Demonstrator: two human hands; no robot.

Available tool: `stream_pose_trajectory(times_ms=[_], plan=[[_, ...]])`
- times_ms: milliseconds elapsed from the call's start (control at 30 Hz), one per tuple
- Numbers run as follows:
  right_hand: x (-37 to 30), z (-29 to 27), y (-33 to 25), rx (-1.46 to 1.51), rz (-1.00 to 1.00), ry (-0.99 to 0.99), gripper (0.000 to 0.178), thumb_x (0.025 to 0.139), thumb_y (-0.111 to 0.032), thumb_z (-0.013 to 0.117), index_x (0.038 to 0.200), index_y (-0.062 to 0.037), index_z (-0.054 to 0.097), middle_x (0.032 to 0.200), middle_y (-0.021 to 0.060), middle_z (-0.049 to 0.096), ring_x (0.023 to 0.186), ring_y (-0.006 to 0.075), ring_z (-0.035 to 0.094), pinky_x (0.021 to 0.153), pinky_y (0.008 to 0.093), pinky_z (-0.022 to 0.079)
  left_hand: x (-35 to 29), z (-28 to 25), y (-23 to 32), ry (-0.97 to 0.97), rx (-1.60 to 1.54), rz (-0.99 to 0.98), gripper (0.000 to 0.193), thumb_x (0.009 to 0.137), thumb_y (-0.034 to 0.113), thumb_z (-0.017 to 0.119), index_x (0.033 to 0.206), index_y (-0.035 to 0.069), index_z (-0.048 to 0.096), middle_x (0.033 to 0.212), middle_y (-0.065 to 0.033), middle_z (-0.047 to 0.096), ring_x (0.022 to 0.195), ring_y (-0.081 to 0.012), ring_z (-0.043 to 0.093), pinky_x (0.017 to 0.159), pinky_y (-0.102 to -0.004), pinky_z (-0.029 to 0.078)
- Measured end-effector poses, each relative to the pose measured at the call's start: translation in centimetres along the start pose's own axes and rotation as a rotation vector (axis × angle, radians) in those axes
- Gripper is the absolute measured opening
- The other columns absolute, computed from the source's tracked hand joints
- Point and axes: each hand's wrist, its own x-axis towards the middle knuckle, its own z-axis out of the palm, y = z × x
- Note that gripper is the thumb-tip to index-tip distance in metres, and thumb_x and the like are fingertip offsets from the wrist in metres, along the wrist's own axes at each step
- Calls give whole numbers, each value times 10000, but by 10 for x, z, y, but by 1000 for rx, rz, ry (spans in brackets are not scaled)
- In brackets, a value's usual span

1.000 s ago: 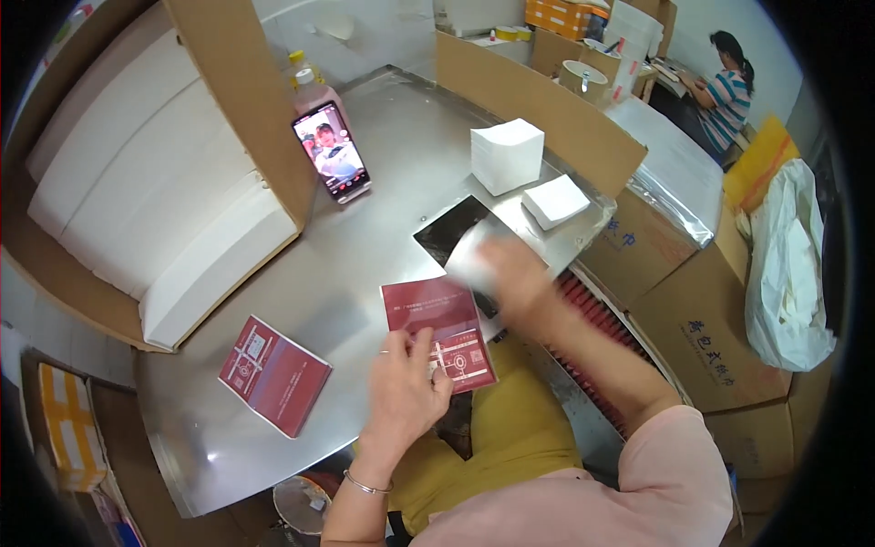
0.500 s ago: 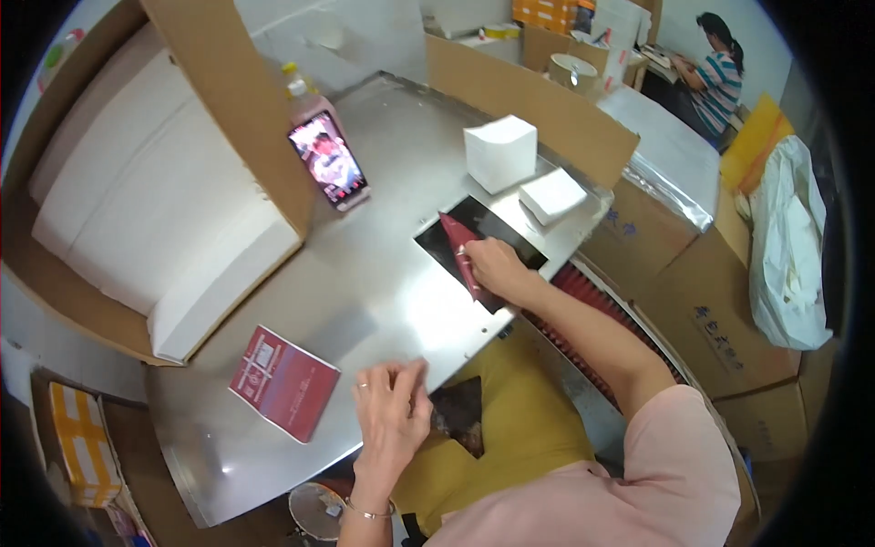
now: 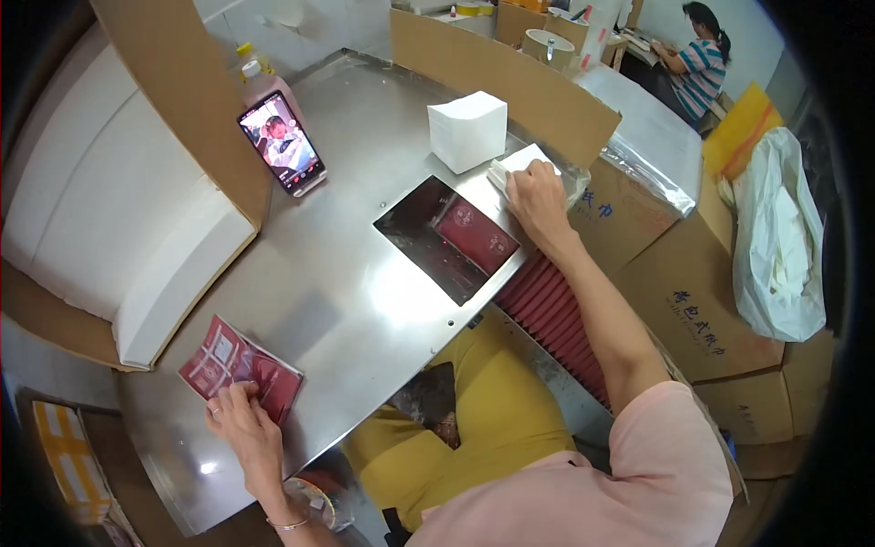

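Note:
My left hand is at the near left of the metal table, its bent fingers closed on the top of a small pile of glossy red printed wrappers. The top wrapper bows up under the fingertips. Across the table, my right hand grips a low stack of white paper tissues near the right edge. A taller white tissue stack stands just left of it. Between the hands is a dark rectangular opening in the tabletop, with a flat red packet in its right part.
A lit phone leans against a pink bottle at the back. On the left, a cardboard box holds white tissue stacks. Many red packets stand in a row below the right edge. Cartons and a seated person are beyond.
My right hand has let go of the red packet, now lying at the opening, and moved to the low tissue stack. My left hand has moved left onto the red wrappers.

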Motion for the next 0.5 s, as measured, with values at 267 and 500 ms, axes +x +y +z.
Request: stream_pose_trajectory(times_ms=[267,500], plan=[[7,-7,13,133,46,-33,252,892,-184,631,764,14,722,788,184,602,823,353,594,727,490,485,22,42,126,-53,-418,356,228,842,21,675,1062,36,615,932,-142,571,917,-323,542,781,-424,398],[-7,-1,31,91,-37,54,296,792,-29,618,1078,-28,693,956,128,604,952,308,575,763,452,456,25,53,130,2,-529,364,127,849,33,689,928,35,589,907,-151,545,860,-339,519,734,-438,403]])
